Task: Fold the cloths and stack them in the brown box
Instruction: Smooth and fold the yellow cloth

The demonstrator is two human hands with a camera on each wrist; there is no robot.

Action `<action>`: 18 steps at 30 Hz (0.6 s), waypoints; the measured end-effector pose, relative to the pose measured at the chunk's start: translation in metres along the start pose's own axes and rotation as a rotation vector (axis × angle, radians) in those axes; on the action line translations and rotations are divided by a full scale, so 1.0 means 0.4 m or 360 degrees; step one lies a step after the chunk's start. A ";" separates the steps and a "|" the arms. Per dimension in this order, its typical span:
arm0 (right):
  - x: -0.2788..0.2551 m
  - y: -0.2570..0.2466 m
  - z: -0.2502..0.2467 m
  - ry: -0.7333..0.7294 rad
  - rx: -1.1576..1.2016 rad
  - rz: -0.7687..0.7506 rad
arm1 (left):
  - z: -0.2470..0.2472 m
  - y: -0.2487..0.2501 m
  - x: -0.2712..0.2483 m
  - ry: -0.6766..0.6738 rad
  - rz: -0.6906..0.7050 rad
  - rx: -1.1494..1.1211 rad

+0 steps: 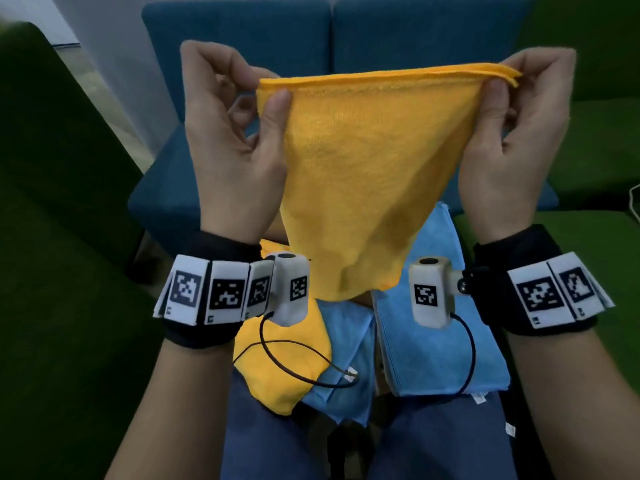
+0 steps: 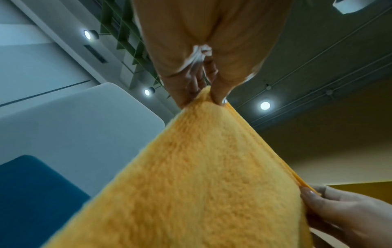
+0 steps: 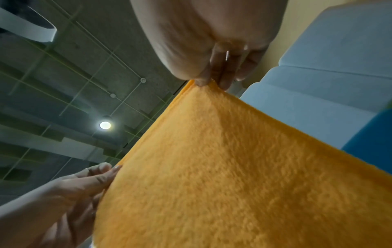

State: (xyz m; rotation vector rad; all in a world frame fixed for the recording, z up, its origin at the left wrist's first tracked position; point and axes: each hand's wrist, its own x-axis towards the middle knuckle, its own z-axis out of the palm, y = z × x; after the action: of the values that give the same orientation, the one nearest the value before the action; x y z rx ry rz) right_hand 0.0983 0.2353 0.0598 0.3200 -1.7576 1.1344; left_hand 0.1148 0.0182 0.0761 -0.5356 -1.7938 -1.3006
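- A yellow cloth [image 1: 356, 174] hangs in the middle of the head view, held up by its two top corners and narrowing toward its lower edge just above the wrist cameras.
- The cloth is doubled over: two layered edges run along its top border, showing most clearly at the upper right corner.
- The left hand [image 1: 232, 143] is at the upper left of the frame; its thumb and forefinger pinch the cloth's left top corner, and the other fingers [image 1: 242, 109] curl loosely behind.
- In the left wrist view the same pinch sits at the upper centre, fingertips closed on the tip of the cloth [image 2: 201, 167], with the other hand at the lower right edge.
- The right hand [image 1: 516, 140] is at the upper right of the frame, thumb and forefinger pinching the right top corner where the layers meet.
- In the right wrist view the fingers [image 3: 220, 78] press together on the corner of the cloth [image 3: 233, 167] at the upper centre.
- Lower in the head view, a second yellow cloth [image 1: 280, 368] lies crumpled at the lower centre-left, on the person's lap.
- Beside it, at the lower centre, loose blue cloths [image 1: 346, 368] lie partly under the yellow one.
- A neat pile of folded blue cloths [image 1: 433, 341] sits at the lower centre-right; the box beneath cannot be made out.
- Blue chairs [image 1: 311, 39] fill the top of the frame, and green seats [image 1: 52, 202] flank both sides.
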 end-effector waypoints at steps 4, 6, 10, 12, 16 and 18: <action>0.000 -0.005 0.007 0.0081 -0.0014 -0.0098 | 0.009 -0.004 0.001 0.0034 0.0002 -0.0005; -0.005 -0.002 0.002 0.0008 -0.0079 -0.0086 | 0.016 -0.011 -0.005 0.0034 -0.0052 0.0015; -0.006 0.015 -0.036 -0.0128 -0.0223 -0.0020 | 0.043 -0.024 -0.025 0.0051 -0.0158 0.0047; -0.007 0.021 -0.050 -0.0160 -0.0305 0.0020 | 0.068 -0.035 -0.034 0.0069 -0.0250 0.0028; -0.020 0.030 -0.069 -0.0182 -0.0296 0.0172 | 0.105 -0.052 -0.054 0.0049 -0.0355 0.0040; -0.030 0.034 -0.077 -0.0243 -0.0264 0.0193 | 0.111 -0.052 -0.060 -0.0016 -0.0364 0.0062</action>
State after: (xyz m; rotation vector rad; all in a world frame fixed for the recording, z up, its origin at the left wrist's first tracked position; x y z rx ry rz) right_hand 0.1134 0.2642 0.0450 0.2056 -2.0153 1.0636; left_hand 0.0964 0.0544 0.0398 -0.3229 -1.9279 -1.4141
